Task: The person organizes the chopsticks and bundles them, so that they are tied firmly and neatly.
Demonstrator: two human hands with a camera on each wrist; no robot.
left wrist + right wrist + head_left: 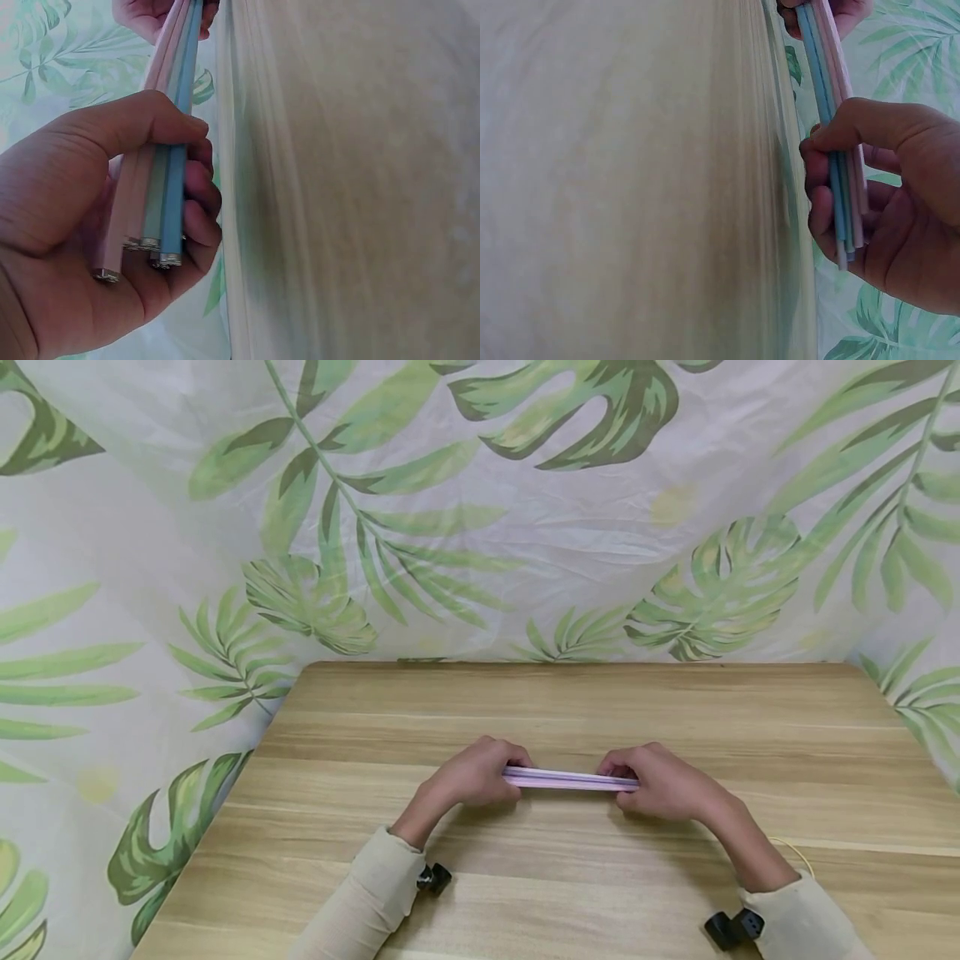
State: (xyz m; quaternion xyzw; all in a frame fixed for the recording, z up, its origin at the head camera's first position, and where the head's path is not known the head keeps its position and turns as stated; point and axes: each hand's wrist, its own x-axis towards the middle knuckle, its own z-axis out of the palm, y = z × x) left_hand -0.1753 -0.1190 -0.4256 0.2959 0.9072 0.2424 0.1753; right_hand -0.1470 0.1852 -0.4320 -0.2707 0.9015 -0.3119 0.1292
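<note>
A compact bundle of slim, straight pastel sticks in pink, pale green and blue [572, 779] is held lengthwise from left to right over the middle of a light wood-grain tabletop [562, 877], its left end slightly farther off than its right. In both wrist views, the blue is seen on the side nearest the tabletop and the pink on the side away from it. At the left, shiny silver-coloured tips [170, 259] are shown sitting unevenly; at the right, the plain stick ends [843, 259] are also staggered.

The left end is gripped by the left hand [476, 774], its thumb laid across the sticks and its fingers curled round them. The right end is gripped in the same way by the right hand [667, 782]. A bare stretch of the bundle is left between the two.

Both forearms are covered by pale cream fabric sleeves [367, 893], and a small black device [735, 929] is worn at each cuff. A thin yellow loop [797, 852] is seen beside the right wrist. Beyond the far edge, the scene is backed by a white, creased sheet printed with green leaves [442, 539].
</note>
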